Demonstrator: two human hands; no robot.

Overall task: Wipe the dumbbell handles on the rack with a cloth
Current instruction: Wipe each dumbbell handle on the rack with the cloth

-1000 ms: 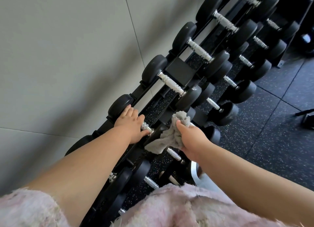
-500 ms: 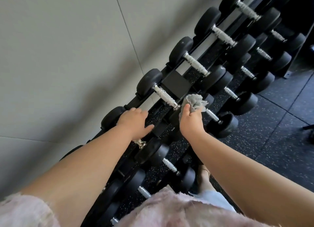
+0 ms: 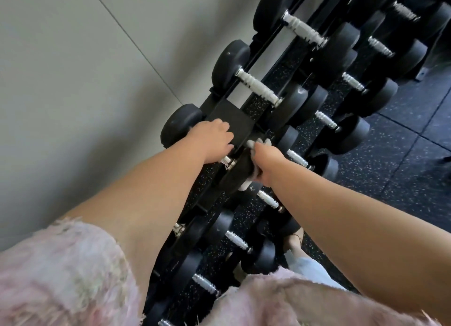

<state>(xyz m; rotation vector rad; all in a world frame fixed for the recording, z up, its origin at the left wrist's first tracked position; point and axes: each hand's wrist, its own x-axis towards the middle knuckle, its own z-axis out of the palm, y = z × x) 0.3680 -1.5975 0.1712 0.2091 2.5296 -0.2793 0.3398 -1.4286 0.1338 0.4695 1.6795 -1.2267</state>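
A smooth grey wall [image 3: 73, 69] with one thin seam fills the left side. Low in the corner, a fluffy pink sleeve [image 3: 61, 272] is cut off by the frame edge. The left hand [image 3: 214, 140] lies over a dumbbell [image 3: 180, 125] on the upper tier of the black metal rack [image 3: 234, 120]. Its fingers curl down around the bar, grasping it. The bar is hidden under the palm, and only a shiny chrome collar [image 3: 227, 161] shows by the wrist. The dumbbell's round head is matte black rubber.

Just beside it, the right hand [image 3: 266, 160] is clenched on a crumpled grey cloth [image 3: 260, 142]. The cloth bunches above the knuckles, and a scrap pokes out below the fist. Blur hides whether it touches metal.

Further right, ribbed silver handles [image 3: 258, 86] join more black heads in slanting rows, the farthest cut off at the top. Beyond lies a dark, white-speckled rubber tile floor [image 3: 402, 155].
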